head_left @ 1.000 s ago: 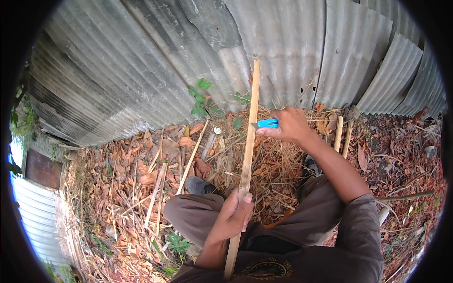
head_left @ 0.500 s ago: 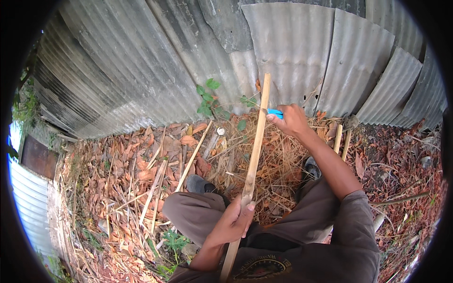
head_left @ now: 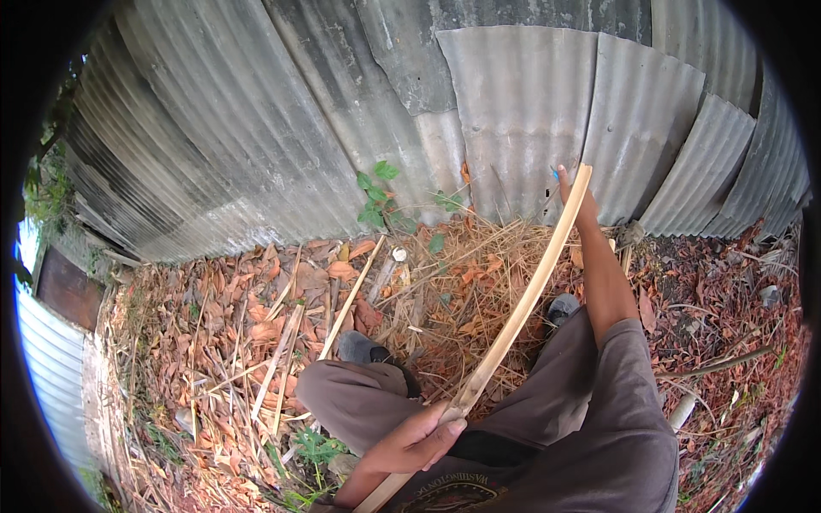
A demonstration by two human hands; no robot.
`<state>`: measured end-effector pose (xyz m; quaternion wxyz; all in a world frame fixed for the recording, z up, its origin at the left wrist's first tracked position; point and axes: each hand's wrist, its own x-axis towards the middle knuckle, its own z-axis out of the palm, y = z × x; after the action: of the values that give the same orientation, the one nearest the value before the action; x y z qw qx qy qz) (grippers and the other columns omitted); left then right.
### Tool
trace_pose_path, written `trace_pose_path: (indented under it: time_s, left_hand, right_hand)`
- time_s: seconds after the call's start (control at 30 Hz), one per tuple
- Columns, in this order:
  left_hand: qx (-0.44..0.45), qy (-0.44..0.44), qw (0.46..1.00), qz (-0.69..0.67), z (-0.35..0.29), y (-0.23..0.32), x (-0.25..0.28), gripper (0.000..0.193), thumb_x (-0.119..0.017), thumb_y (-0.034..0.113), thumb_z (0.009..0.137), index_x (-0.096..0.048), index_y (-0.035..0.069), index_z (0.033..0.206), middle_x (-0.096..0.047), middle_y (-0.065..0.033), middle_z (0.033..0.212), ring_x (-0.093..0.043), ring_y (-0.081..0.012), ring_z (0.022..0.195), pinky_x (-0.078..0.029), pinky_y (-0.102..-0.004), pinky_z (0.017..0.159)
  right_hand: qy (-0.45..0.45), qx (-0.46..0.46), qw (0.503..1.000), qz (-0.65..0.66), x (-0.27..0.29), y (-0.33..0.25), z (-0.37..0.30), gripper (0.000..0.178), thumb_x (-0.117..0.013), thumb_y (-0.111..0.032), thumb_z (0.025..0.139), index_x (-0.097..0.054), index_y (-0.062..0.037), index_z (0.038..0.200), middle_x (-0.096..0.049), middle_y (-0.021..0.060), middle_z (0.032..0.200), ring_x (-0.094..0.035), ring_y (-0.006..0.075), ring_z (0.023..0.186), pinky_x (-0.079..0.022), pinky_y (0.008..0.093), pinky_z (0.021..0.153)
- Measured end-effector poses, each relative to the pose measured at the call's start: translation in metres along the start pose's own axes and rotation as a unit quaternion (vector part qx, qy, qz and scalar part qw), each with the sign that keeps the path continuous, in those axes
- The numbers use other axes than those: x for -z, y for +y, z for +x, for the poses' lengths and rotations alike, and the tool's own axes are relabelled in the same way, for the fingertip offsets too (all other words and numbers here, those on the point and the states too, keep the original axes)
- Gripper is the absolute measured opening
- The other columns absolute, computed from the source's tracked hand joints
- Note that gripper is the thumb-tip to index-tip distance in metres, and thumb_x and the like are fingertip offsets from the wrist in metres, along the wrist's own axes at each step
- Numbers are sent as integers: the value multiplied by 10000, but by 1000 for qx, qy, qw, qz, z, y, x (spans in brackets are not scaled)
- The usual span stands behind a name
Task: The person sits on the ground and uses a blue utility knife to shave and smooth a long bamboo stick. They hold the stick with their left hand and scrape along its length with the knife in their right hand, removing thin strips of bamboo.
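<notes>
The left hand (head_left: pixel 423 440) grips the strip (head_left: pixel 530 299) near its lower end, thumb on top. The right hand (head_left: pixel 580 205) is behind the strip's far end, which partly covers it; whether they touch cannot be told. A bit of blue tool (head_left: pixel 555 174) shows at its fingertips, just left of the strip's tip; the rest is hidden. Beyond the strip stands a corrugated fence (head_left: pixel 522 103). Left of the strip, sticks (head_left: pixel 352 286) lie over dry leaves (head_left: pixel 256 342), and a plant (head_left: pixel 375 197) grows against the fence. One shoe (head_left: pixel 359 347) is left of the strip, the other (head_left: pixel 562 308) right.
</notes>
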<state>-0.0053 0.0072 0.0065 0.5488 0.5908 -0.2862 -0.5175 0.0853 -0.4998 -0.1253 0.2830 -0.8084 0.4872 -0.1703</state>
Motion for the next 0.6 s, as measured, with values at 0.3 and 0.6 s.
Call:
trace_pose_path:
  time_s: [0.3, 0.6]
  left_hand:
    - [-74, 209, 974, -50, 54, -28, 37, 316, -397, 236, 1040, -430, 8, 1255, -516, -47, 648, -437, -82, 443, -373, -193, 429]
    - [-91, 194, 976, -48, 94, 0, 29, 372, -347, 283, 1050, -415, 14, 1298, -443, -15, 604, -380, -71, 414, -353, -201, 401]
  right_hand:
    - [-59, 226, 971, 48, 50, -49, -82, 764, -485, -713, 837, -662, 27, 770, -597, 189, 620, -624, 342, 631, -477, 446, 627]
    - [-127, 481, 867, 25, 47, -86, -192, 715, -516, -761, 782, -650, -73, 643, -577, 121, 518, -607, 320, 501, -485, 440, 531]
